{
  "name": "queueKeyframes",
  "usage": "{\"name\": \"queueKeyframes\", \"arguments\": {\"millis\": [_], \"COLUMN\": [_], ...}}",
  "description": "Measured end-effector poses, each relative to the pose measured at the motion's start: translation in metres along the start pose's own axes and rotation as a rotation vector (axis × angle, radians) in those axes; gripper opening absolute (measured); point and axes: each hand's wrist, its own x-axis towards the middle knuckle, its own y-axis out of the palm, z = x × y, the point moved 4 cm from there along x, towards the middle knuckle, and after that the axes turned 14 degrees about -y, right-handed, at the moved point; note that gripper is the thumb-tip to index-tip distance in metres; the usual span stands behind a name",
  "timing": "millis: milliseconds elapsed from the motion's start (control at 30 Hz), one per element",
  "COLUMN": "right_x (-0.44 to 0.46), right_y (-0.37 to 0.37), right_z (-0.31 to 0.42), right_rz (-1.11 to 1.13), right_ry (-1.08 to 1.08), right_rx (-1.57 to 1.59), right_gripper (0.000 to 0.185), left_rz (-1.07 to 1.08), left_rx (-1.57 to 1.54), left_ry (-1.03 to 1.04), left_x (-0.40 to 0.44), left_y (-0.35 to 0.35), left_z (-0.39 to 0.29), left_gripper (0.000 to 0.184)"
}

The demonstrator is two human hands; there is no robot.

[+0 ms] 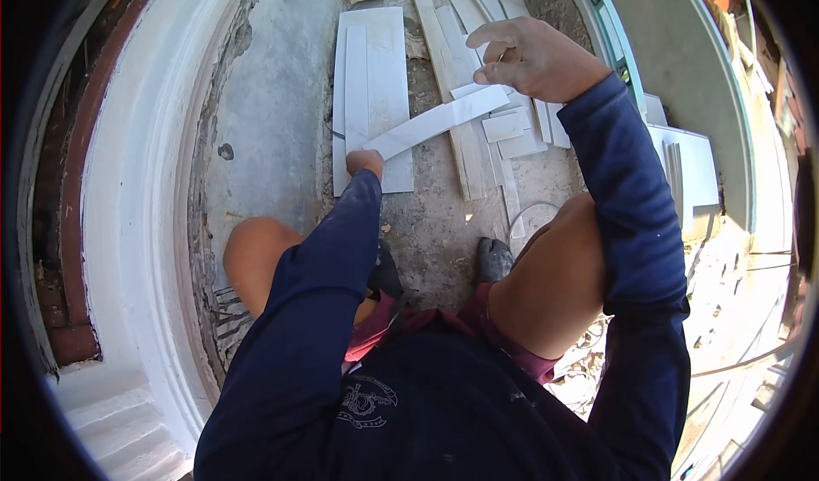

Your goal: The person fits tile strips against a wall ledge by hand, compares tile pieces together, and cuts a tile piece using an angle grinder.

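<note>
Seen from above, a person squats with knees apart on a dusty floor (431,225), wearing dark blue long sleeves and maroon shorts (525,357). The left hand (365,163) is clenched around the near end of a long white strip (435,124), which slants away to the right. The strip crosses above a wide white panel (388,58) and a wooden plank (469,161), its far end over a scatter of cut white pieces (509,128); whether it rests on them or hangs just above is hard to tell. The right hand (533,61) is raised over the scatter, fingers curled and thumb apart, apparently gripping nothing. A narrower white board (356,80) lies on the wide panel. Farther right, a teal spirit level (609,30) leans along a low wall (674,46).
</note>
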Motion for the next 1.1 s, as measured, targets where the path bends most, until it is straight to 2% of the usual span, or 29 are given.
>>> {"name": "queueKeyframes", "arguments": {"millis": [100, 133, 200, 233, 300, 333, 367, 400, 433, 467, 500, 533, 567, 600, 633, 667, 733, 800, 833, 900, 933, 1000, 1067, 1100], "right_x": [-0.019, -0.041, -0.086, -0.128, -0.217, -0.257, -0.302, -0.351, -0.401, -0.457, -0.510, -0.558, -0.598, -0.602, -0.608, -0.597, -0.589, -0.569, -0.592, -0.597, -0.591, -0.593, -0.581, -0.573], "right_y": [-0.032, -0.054, -0.096, -0.103, -0.101, -0.088, -0.073, -0.054, -0.030, 0.002, 0.036, 0.078, 0.116, 0.154, 0.184, 0.203, 0.230, 0.233, 0.254, 0.268, 0.263, 0.265, 0.244, 0.232], "right_z": [-0.012, 0.005, 0.056, 0.059, 0.064, 0.071, 0.069, 0.066, 0.064, 0.058, 0.056, 0.053, 0.052, 0.061, 0.061, 0.065, 0.044, 0.028, 0.003, -0.025, -0.026, -0.032, -0.002, 0.014], "right_rz": [-0.342, -0.521, -0.873, -0.893, -1.068, -1.238, -1.276, -1.312, -1.283, -1.304, -1.214, -1.351, -1.172, -1.420, -1.326, -1.395, -1.472, -1.561, -1.539, -1.556, -1.519, -1.741, -1.679, -1.761], "right_ry": [-0.100, -0.079, -0.051, -0.021, 0.097, 0.190, 0.356, 0.522, 0.738, 0.880, 1.041, 1.081, 1.429, 1.460, 1.606, 1.655, 1.578, 1.481, 1.550, 1.358, 1.306, 1.199, 1.138, 1.141], "right_rx": [-0.090, -0.062, -0.019, -0.225, -0.326, -0.221, -0.222, -0.218, -0.272, -0.262, -0.355, -0.268, -0.208, 0.178, 0.210, 0.407, 0.655, 0.612, 0.719, 0.917, 1.020, 0.976, 1.088, 1.123], "right_gripper": [0.034, 0.024, 0.017, 0.017, 0.025, 0.023, 0.024, 0.026, 0.026, 0.027, 0.027, 0.033, 0.043, 0.051, 0.055, 0.054, 0.052, 0.045, 0.036, 0.029, 0.030, 0.026, 0.027, 0.028], "left_rz": [0.012, 0.008, 0.001, -0.003, 0.053, 0.133, 0.268, 0.335, 0.584, 0.747, 0.880, 0.980, 1.074, 1.129, 1.174, 1.204, 1.250, 1.227, 1.211, 1.185, 1.169, 1.140, 1.109, 1.101], "left_rx": [-0.024, -0.040, -0.097, -0.141, -0.311, -0.404, -0.658, -0.614, -0.582, -0.573, -0.581, -0.564, -0.551, -0.536, -0.521, -0.511, -0.491, -0.536, -0.567, -0.637, -0.658, -0.704, -0.724, -0.730], "left_ry": [-0.205, -0.210, -0.166, -0.124, -0.003, 0.070, 0.163, 0.312, 0.267, 0.349, 0.439, 0.513, 0.592, 0.660, 0.732, 0.769, 0.840, 0.855, 0.838, 0.820, 0.821, 0.824, 0.831, 0.837], "left_x": [0.011, 0.006, -0.008, -0.020, -0.044, -0.054, -0.046, -0.063, -0.112, -0.142, -0.188, -0.213, -0.235, -0.262, -0.285, -0.296, -0.307, -0.299, -0.292, -0.281, -0.278, -0.274, -0.272, -0.274], "left_y": [0.015, 0.013, 0.000, -0.010, -0.020, -0.022, -0.004, -0.006, -0.027, -0.041, -0.064, -0.080, -0.095, -0.116, -0.134, -0.145, -0.166, -0.181, -0.188, -0.202, -0.209, -0.223, -0.230, -0.231], "left_z": [0.007, 0.003, -0.015, -0.029, -0.065, -0.084, -0.103, -0.137, -0.167, -0.196, -0.219, -0.232, -0.244, -0.250, -0.249, -0.248, -0.246, -0.249, -0.251, -0.255, -0.255, -0.256, -0.255, -0.255], "left_gripper": [0.027, 0.030, 0.037, 0.041, 0.048, 0.052, 0.053, 0.044, 0.036, 0.032, 0.032, 0.033, 0.033, 0.034, 0.034, 0.036, 0.039, 0.038, 0.038, 0.038, 0.038, 0.038, 0.038, 0.038]}}
